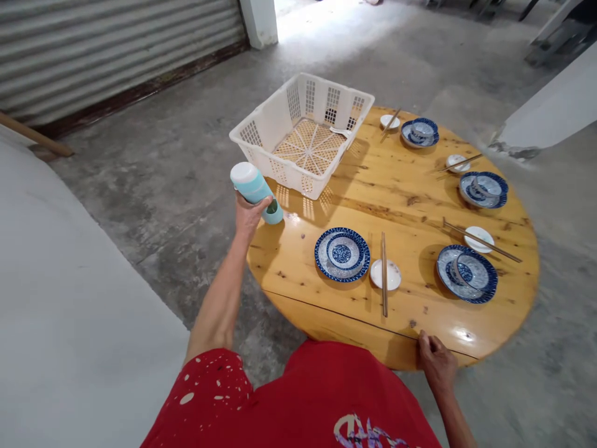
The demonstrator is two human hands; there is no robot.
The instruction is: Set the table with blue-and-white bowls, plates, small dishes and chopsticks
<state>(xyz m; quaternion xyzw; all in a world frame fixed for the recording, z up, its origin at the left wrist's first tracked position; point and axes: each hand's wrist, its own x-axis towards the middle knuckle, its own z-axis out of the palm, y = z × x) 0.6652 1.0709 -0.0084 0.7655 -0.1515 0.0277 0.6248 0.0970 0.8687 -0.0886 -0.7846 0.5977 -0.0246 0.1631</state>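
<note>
My left hand [249, 214] is wrapped around a light-blue bottle [254, 186] with a white end, tilted above the table's left edge. A dark oval patch shows low on its side. My right hand [437, 361] rests at the near rim of the round wooden table [336, 311], fingers curled, with nothing visible in them. Between the hands lie a blue-and-white plate with a bowl on it [342, 254] and a small white dish [392, 275] with chopsticks [384, 274] across it. Another plate with a bowl [466, 274] sits beyond my right hand.
A white plastic basket [280, 158] stands at the table's far left, with a white spoon-like piece [340, 132] inside. More plate settings [484, 190] with small dishes [458, 163] and chopsticks line the right side. A white wall [69, 298] rises on the left, a pillar [550, 93] on the right.
</note>
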